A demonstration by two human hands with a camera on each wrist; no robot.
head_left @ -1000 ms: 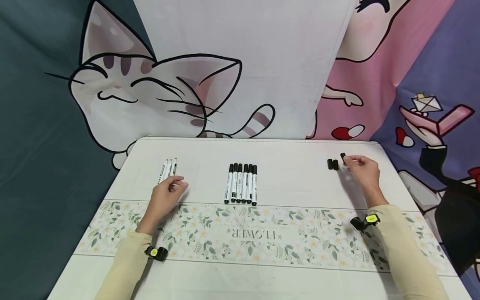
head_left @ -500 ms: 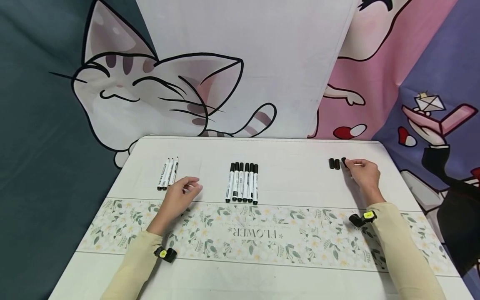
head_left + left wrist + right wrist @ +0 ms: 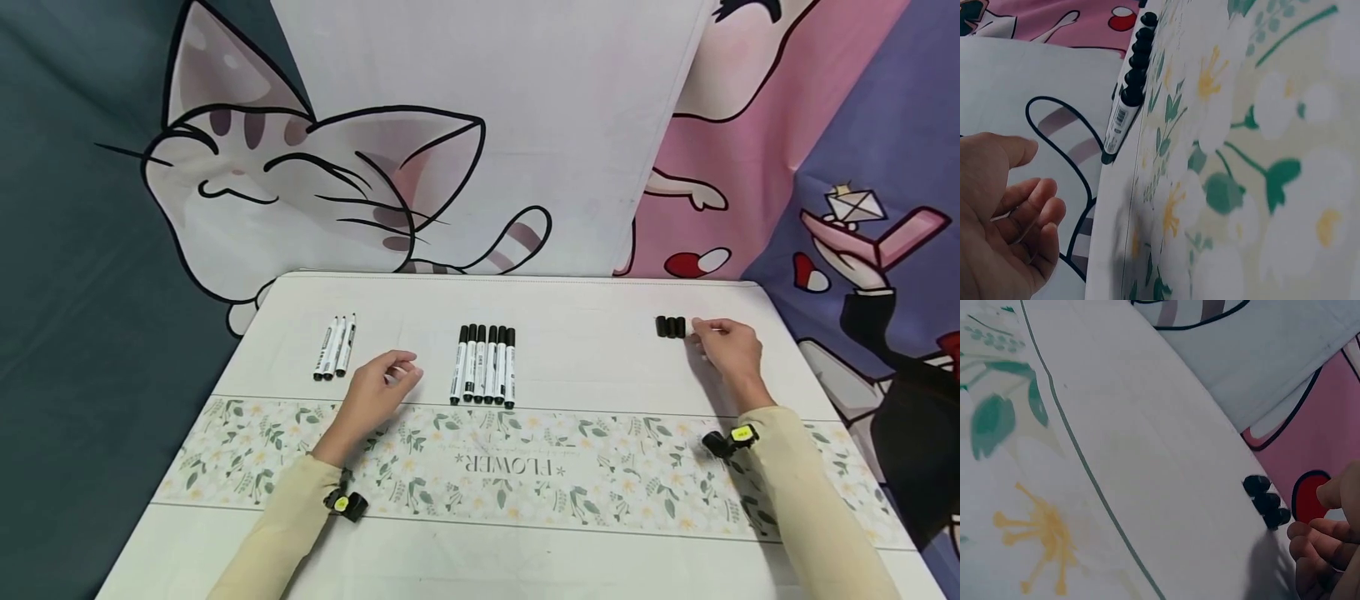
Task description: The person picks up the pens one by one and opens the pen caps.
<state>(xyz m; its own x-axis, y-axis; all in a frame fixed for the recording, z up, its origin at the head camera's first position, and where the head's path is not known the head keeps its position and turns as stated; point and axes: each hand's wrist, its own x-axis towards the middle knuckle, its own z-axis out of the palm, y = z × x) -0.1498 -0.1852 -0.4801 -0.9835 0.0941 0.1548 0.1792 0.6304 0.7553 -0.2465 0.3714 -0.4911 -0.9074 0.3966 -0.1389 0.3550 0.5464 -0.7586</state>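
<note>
Black caps (image 3: pixel 671 327), three of them, stand in a tight little row at the far right of the white tabletop (image 3: pixel 585 350). The right hand (image 3: pixel 726 348) rests just beside them with loosely bent fingers, and its fingertips are right at the nearest cap; I cannot tell if they touch it. It holds nothing. The left hand (image 3: pixel 381 390) is relaxed and half open, palm to the side, and holds nothing too. It sits between three pens without caps (image 3: pixel 334 347) on its left and six capped pens (image 3: pixel 483 365) on its right, close to those six. A flower strip (image 3: pixel 480 467) runs across the tabletop under both wrists. Behind is a cat cloth (image 3: pixel 315 183).
</note>
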